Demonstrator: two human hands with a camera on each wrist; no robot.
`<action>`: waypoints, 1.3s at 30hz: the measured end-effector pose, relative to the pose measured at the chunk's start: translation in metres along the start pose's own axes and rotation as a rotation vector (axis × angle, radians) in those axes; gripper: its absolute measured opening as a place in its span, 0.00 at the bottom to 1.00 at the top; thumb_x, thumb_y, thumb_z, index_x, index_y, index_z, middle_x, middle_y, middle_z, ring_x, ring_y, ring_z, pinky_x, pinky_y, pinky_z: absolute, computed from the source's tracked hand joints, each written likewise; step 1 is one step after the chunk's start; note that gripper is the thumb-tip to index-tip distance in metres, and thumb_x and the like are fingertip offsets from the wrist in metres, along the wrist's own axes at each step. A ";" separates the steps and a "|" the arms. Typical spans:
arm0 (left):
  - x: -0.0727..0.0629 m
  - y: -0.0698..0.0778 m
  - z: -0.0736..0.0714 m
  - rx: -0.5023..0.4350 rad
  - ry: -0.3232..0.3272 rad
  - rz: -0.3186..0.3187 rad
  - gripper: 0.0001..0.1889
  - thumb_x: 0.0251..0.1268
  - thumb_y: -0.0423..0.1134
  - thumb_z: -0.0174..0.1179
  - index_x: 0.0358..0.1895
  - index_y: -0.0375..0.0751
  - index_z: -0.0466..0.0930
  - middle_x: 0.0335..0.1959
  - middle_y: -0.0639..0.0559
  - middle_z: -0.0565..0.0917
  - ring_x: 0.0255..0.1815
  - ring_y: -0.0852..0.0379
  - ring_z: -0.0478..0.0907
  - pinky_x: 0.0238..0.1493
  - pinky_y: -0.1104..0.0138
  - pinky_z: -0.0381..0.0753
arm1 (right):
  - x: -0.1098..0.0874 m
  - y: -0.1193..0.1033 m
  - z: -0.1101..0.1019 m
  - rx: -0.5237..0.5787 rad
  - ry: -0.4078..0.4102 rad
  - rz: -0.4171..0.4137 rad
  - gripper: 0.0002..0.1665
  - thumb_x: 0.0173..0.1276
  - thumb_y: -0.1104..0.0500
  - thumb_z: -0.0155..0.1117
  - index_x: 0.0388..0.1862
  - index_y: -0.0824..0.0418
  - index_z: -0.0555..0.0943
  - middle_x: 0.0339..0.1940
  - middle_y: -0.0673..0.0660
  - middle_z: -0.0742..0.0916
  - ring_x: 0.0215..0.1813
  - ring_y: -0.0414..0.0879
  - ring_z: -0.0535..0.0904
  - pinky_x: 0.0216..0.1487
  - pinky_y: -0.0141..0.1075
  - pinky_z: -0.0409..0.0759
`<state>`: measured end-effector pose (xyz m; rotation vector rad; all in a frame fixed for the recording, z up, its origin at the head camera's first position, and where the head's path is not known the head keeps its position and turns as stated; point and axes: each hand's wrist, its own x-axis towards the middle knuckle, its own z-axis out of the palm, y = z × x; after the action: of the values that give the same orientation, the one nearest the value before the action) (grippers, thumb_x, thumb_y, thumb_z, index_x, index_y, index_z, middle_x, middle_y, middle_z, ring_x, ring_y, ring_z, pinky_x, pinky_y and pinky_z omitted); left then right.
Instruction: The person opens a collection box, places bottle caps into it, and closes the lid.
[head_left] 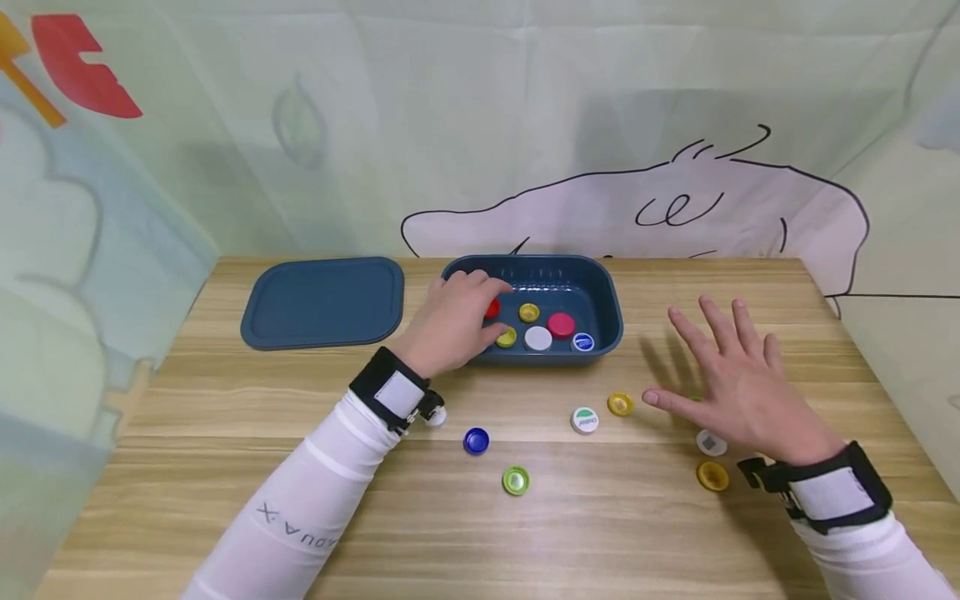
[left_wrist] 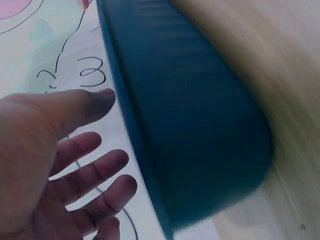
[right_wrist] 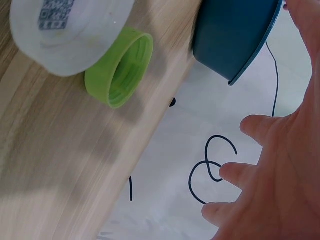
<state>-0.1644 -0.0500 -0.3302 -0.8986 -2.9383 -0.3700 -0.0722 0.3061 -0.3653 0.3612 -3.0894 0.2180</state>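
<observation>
My left hand (head_left: pixel 453 321) is over the left end of a dark blue tub (head_left: pixel 611 321), thumb and fingers parted. The left wrist view shows nothing between them, beside the tub's outer wall (left_wrist: pixel 195 115). Below the hand lie a red bottle cap (head_left: pixel 492 308) and a yellow cap (head_left: pixel 506 337); a white cap (head_left: pixel 537 338), a pink-red cap (head_left: pixel 561 325) and a blue cap (head_left: pixel 582 342) are farther right in the tub. My right hand (head_left: pixel 750 400) hovers with fingers spread above a white cap (head_left: pixel 711 442) and a green cap (right_wrist: pixel 117 70), holding nothing.
A flat blue lid (head_left: pixel 322 302) lies left of the tub. Loose caps are scattered in front: a blue one (head_left: pixel 476 441), a green one (head_left: pixel 516 481), a white-and-green one (head_left: pixel 585 420), a yellow one (head_left: pixel 620 404) and a dark yellow one (head_left: pixel 712 476). A printed cloth (head_left: pixel 480 125) hangs behind the table.
</observation>
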 end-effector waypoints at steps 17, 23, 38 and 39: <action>-0.069 -0.034 -0.032 -0.111 0.085 -0.033 0.20 0.59 0.46 0.72 0.51 0.44 0.80 0.46 0.52 0.80 0.44 0.55 0.76 0.45 0.61 0.79 | 0.003 -0.003 0.000 -0.004 0.002 -0.007 0.66 0.58 0.24 0.62 0.83 0.49 0.42 0.81 0.64 0.39 0.77 0.63 0.21 0.61 0.75 0.25; -0.098 -0.039 -0.021 -0.142 -0.012 -0.009 0.17 0.60 0.47 0.71 0.49 0.46 0.81 0.42 0.55 0.79 0.40 0.57 0.77 0.42 0.65 0.79 | 0.004 -0.003 0.000 -0.004 0.000 -0.009 0.66 0.57 0.23 0.62 0.83 0.49 0.43 0.81 0.65 0.40 0.77 0.63 0.21 0.61 0.75 0.25; -0.109 -0.034 0.023 -0.121 -0.238 -0.012 0.10 0.57 0.45 0.71 0.41 0.52 0.84 0.34 0.64 0.80 0.33 0.65 0.74 0.39 0.70 0.77 | -0.001 0.001 0.000 0.008 0.009 -0.014 0.66 0.57 0.24 0.63 0.83 0.49 0.43 0.81 0.65 0.41 0.77 0.65 0.23 0.61 0.75 0.25; -0.109 -0.034 0.022 -0.130 -0.240 -0.016 0.09 0.57 0.44 0.70 0.40 0.53 0.83 0.33 0.64 0.79 0.33 0.65 0.73 0.39 0.71 0.76 | -0.001 0.002 0.001 0.009 0.010 -0.014 0.66 0.57 0.24 0.63 0.83 0.49 0.43 0.81 0.65 0.41 0.77 0.66 0.24 0.61 0.76 0.26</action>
<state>-0.0924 -0.1310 -0.3714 -1.0004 -3.1723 -0.4914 -0.0715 0.3079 -0.3661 0.3808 -3.0759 0.2329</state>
